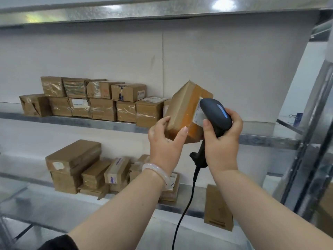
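Taped brown box (pixel 182 112) tilted, black scanner (pixel 215 114) against label

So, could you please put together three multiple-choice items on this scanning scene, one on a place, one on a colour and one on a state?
1. Where does the head of the scanner point?
A. at the white label on the held box
B. at the lower shelf
C. at the ceiling

2. What colour is the light strip on the scanner?
A. red
B. blue
C. green

3. What is the left hand doing?
A. lying flat on a shelf
B. gripping the box, which is tilted in the air
C. pulling the cable

Answers: 1 A, the head sits right in front of the label. 2 B, the strip glows blue. 3 B, thumb and fingers clasp the tilted box's lower end.
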Action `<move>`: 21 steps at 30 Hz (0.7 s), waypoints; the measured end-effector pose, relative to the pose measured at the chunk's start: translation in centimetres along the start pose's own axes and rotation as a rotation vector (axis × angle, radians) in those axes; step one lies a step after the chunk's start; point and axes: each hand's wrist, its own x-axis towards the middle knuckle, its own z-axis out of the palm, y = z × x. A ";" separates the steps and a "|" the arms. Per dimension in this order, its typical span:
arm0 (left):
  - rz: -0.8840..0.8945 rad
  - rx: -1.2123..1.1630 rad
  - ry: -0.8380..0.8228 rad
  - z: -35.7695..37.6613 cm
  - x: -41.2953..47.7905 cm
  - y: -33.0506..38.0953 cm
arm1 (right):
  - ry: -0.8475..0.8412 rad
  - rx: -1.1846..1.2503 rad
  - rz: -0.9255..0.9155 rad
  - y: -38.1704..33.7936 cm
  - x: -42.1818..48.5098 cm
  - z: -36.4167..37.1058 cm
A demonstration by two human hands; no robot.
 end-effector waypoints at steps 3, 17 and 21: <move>-0.047 0.021 -0.027 0.1 -2.3 -2.1 | -0.014 -0.036 -0.012 0.4 -2.7 -1.6; -0.512 -0.056 -0.294 -7.8 -5.3 -10.0 | -0.190 -0.200 0.231 4.1 -12.6 1.0; -0.687 -0.189 -0.270 -10.5 -5.5 -12.5 | -0.126 -0.221 0.315 5.8 -13.3 2.3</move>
